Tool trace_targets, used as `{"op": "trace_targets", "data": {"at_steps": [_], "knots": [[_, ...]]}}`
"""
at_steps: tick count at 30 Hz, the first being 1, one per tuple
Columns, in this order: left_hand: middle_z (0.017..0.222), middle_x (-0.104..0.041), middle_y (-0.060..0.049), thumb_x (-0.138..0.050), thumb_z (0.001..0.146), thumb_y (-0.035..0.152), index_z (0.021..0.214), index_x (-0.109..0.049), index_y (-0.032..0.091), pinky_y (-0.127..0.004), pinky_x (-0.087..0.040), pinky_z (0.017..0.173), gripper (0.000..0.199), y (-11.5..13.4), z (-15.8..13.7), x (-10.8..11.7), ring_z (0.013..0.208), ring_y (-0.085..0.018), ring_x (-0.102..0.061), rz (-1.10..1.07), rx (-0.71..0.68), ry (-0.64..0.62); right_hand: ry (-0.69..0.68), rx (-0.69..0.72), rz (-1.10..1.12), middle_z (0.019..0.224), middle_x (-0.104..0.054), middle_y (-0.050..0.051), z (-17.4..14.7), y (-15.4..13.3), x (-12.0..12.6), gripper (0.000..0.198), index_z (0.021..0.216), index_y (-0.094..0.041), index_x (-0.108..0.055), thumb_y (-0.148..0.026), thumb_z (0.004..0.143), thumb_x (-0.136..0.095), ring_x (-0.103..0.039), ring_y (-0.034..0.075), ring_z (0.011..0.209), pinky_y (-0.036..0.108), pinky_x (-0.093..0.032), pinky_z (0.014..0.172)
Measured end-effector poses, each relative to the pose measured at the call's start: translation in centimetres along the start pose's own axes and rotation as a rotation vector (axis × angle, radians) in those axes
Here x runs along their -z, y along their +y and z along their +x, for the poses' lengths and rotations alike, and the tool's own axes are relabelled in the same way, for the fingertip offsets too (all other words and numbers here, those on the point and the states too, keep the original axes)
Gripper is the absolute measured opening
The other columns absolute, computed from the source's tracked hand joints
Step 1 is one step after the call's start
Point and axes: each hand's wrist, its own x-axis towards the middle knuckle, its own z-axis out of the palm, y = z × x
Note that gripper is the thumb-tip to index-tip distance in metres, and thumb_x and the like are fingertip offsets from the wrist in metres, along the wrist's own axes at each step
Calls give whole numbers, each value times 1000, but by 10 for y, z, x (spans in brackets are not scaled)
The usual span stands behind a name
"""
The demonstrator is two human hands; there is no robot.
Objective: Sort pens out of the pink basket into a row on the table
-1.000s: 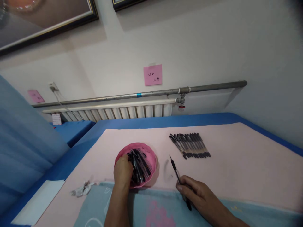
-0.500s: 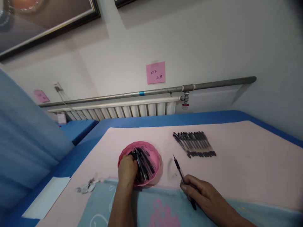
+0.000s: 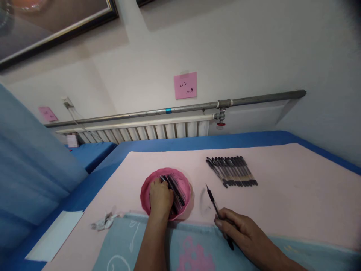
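Observation:
My right hand (image 3: 239, 229) is closed around an uncapped black gel pen (image 3: 211, 196), its bare tip pointing away from me over the pink sheet. My left hand (image 3: 161, 195) reaches into a pink scalloped bowl (image 3: 146, 177). Its fingers are curled down among the clear and black pen parts (image 3: 177, 190) there, and the fingertips are hidden, so what they grip cannot be made out. Beyond the bowl, to the right, several capped black pens (image 3: 232, 171) lie side by side in a slanting row.
A pink sheet (image 3: 296, 195) covers the blue bed (image 3: 194, 142), with a teal patterned cloth (image 3: 149, 241) along the near side. Crumpled tissue (image 3: 104, 222) and white paper (image 3: 55, 235) lie at left, near a blue curtain (image 3: 34, 169). A radiator (image 3: 158, 131) and pipe (image 3: 254, 101) run along the wall.
My left hand has shifted right inside the bowl and now covers more of the pen parts. My right hand and its pen have stayed in place.

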Motion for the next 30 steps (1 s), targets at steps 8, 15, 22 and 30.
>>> {"op": "trace_targets", "data": {"at_steps": [8,15,22,30], "knots": [[112,-59,-15,-40,77,12,100,-65,10,-36,-38,86,35,6,0,1,99,-28,-52,44,26,-8,3,0,-16,58,-39,-4,-1,-3,1,25,66,-22,-40,-44,79,-42,-42,13,57,24,-34,54],[114,-58,-14,-40,79,15,99,-67,12,-37,-39,86,33,7,0,1,99,-28,-51,61,19,-26,-3,-2,-22,57,-39,-5,-2,-4,1,25,66,-22,-40,-44,79,-42,-41,13,56,24,-34,54],[115,-57,-14,-42,79,19,100,-66,15,-39,-38,86,32,8,0,1,99,-28,-49,43,16,-20,-1,4,-8,56,-37,-5,-1,-7,1,26,65,-22,-39,-44,78,-42,-40,12,55,24,-33,54],[114,-57,-15,-44,79,18,98,-66,15,-40,-36,86,29,6,-1,1,101,-29,-49,-8,31,27,20,1,-5,55,-39,-5,-1,-7,0,25,65,-22,-40,-44,78,-44,-42,13,55,24,-35,53]]}}
